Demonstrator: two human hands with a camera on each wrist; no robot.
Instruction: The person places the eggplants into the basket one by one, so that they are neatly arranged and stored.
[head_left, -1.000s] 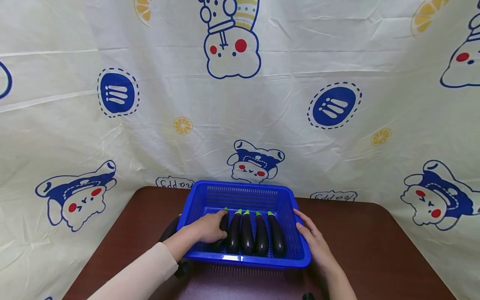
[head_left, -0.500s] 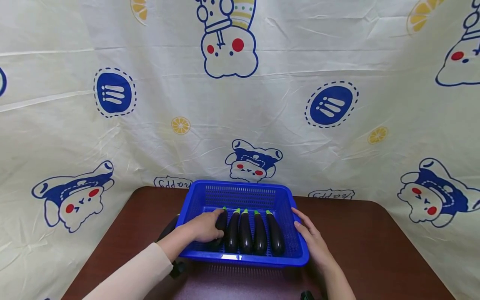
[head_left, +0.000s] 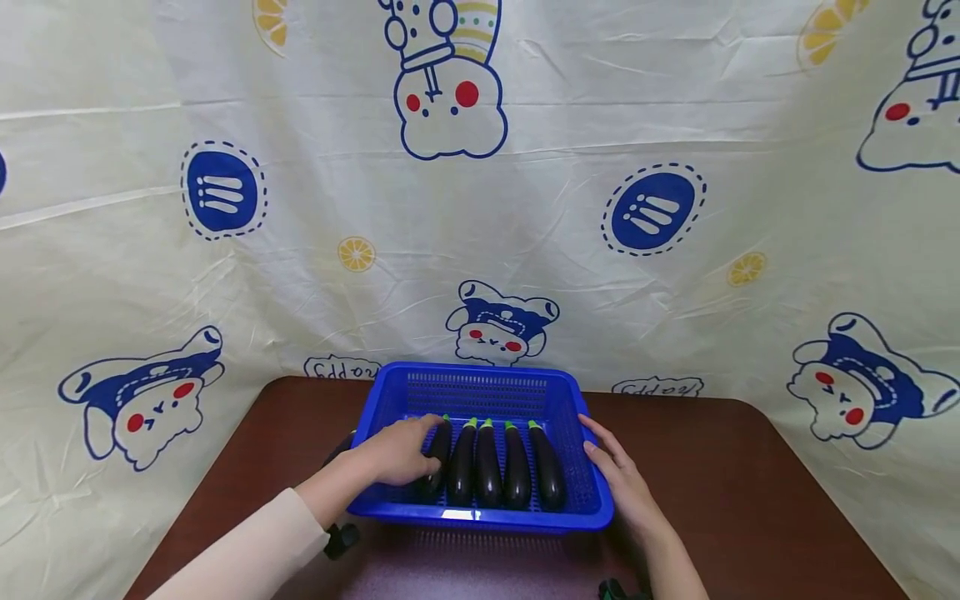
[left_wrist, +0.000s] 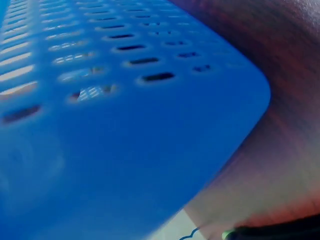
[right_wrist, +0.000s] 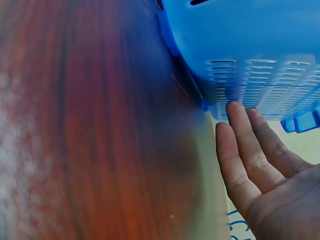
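Note:
A blue plastic basket (head_left: pixel 487 523) with slotted walls stands on the table, several dark purple eggplants (head_left: pixel 488 467) lying side by side in it, green stem ends away from me. My left hand (head_left: pixel 401 450) reaches over the basket's left side to the leftmost eggplant (head_left: pixel 444 446), its thumb resting on it and index finger beside the stem; the other fingers are hidden. In the left wrist view the basket wall (left_wrist: pixel 125 160) hides this hand. My right hand (head_left: pixel 626 487) touches the basket's right side, and the right wrist view shows its fingers (right_wrist: pixel 240 130) straight along the outer wall.
Another eggplant (head_left: pixel 341 448) lies outside the basket on the left, partly behind my forearm. The dark wooden table (head_left: pixel 720 483) reaches back to a pale cartoon-printed cloth (head_left: pixel 480 217). Small black wrist devices (head_left: pixel 341 540) sit near both wrists.
My left hand has shifted slightly left, uncovering more of the leftmost eggplant. The right hand stays against the basket, and the head view has drifted a little right.

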